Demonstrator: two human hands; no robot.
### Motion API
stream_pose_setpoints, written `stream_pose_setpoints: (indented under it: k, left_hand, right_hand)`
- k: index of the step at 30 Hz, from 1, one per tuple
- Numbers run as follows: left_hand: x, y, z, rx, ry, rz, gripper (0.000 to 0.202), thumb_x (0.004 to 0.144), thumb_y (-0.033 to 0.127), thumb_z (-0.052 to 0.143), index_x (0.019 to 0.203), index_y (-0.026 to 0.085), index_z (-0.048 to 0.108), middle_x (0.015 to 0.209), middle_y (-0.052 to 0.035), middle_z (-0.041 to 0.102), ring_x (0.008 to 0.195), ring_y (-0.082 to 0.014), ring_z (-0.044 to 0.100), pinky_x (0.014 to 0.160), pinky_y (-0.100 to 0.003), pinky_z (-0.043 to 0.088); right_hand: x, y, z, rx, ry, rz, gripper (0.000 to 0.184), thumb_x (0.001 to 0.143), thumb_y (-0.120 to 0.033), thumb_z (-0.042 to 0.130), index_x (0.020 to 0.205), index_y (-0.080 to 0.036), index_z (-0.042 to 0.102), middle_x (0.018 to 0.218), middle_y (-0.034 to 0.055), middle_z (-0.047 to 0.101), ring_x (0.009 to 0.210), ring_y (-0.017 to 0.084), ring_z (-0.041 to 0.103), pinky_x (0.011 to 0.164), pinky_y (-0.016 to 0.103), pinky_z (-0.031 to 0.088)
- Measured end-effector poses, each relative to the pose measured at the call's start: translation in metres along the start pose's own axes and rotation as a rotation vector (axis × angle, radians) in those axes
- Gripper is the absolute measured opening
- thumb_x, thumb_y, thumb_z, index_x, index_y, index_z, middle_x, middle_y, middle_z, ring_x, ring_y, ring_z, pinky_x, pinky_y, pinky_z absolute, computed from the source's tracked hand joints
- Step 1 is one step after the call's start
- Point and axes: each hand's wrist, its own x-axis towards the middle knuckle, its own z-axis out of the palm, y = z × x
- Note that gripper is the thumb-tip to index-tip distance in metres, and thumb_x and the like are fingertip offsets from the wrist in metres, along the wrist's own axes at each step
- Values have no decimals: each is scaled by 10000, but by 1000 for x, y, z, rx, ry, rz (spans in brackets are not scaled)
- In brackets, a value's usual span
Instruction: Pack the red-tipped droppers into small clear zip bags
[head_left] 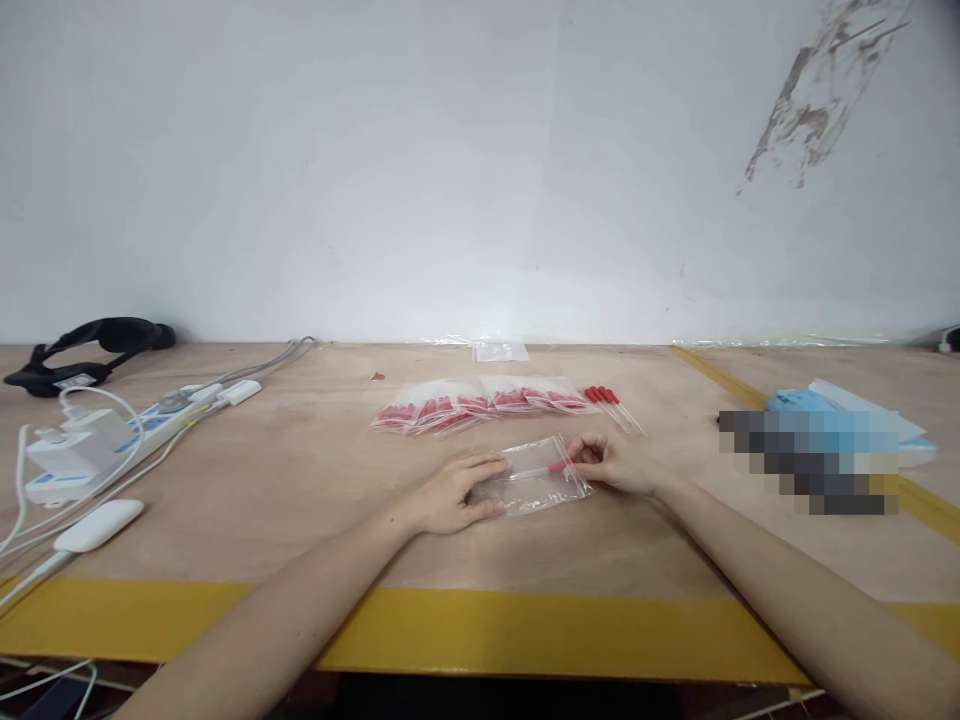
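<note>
A clear zip bag (pixel 536 494) lies just above the table in front of me, its zip end to the right. My left hand (pixel 454 492) holds its left end between thumb and fingers. Inside the bag lies a dropper (pixel 556 467) with a red bulb, its thin clear stem pointing left. At the bag's right end, my right hand (pixel 604 464) pinches the bulb end; the fingertips partly hide it. Several loose red-bulbed droppers (pixel 604 395) lie beyond my right hand. Left of them, a row of filled zip bags (pixel 480 400) shows red bulbs through the plastic.
A flat clear bag (pixel 501 352) lies by the wall. At left are a power strip (pixel 154 425) with white plugs and cables, a white device (pixel 109 524) and a black headset strap (pixel 97 345). Blue packaging (pixel 810 400) and a blurred-out dark patch are at right. Yellow tape (pixel 525 630) edges the table.
</note>
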Motion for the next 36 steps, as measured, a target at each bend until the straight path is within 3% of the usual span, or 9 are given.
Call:
stream_pose_setpoints:
  k: [2,6,12,14,18,20,24,31,36]
  left_hand:
    - [0,0,0,-6,8,3,531,819,452,497,1292,241,380,1333,-72,392,1221,-227,360,1012,-393,291]
    - [1,-1,1,-8,8,5,533,813,451,506,1288,241,387,1329,-72,398,1223,-234,357,1011,-400,292]
    - [1,-3,-1,-17,9,32,518,822,429,504,1288,234,390,1323,-72,409,1218,-219,367,1008,-383,303]
    - [1,-3,-2,-11,22,41,446,846,401,474,1259,237,432,1314,-62,423,1232,-215,347,1016,-394,287]
    - [3,-4,-3,9,114,28,319,875,352,433,1153,240,543,1246,-42,499,1226,-203,356,1031,-408,255]
    - [4,-6,-2,-14,123,28,325,860,360,460,1138,223,558,1222,-54,518,1179,-194,417,1002,-369,312]
    - [3,-6,-1,-57,69,32,352,843,377,484,1143,208,558,1211,-67,527,1112,-188,487,943,-319,382]
    - [4,-6,-2,-56,45,24,359,847,381,479,1151,205,553,1213,-67,527,1121,-181,481,961,-315,366]
    - [4,-7,-4,-51,5,16,364,869,383,437,1173,209,538,1242,-60,506,1151,-176,457,992,-317,334]
  right_hand:
    - [2,-1,9,-47,3,-30,305,599,-459,666,709,-174,660,481,-57,446,463,59,359,426,184,285]
    - [3,-2,18,-11,-94,-101,310,612,-469,651,743,-193,701,664,2,595,663,123,521,561,220,413]
    - [-1,-7,0,-28,-304,-96,324,684,-440,588,888,-208,684,948,33,644,868,166,563,767,284,435]
    - [1,0,-15,-84,-168,-40,333,690,-422,579,921,-199,668,934,40,650,847,171,572,759,294,437]
    - [13,26,-46,-471,551,124,260,686,-344,557,831,-149,650,794,70,639,739,187,572,672,298,430]
    - [21,38,-55,-714,681,176,249,690,-324,539,844,-159,644,847,84,628,773,200,568,685,304,416]
    - [31,41,-55,-930,653,290,254,725,-356,480,814,-187,648,886,95,624,834,225,571,700,317,399]
    - [24,17,-59,-912,432,607,226,641,-360,544,748,-183,636,824,105,644,804,260,591,654,326,401]
    - [27,25,-56,-808,528,464,373,680,-424,541,939,-158,567,926,118,630,843,228,590,641,277,406]
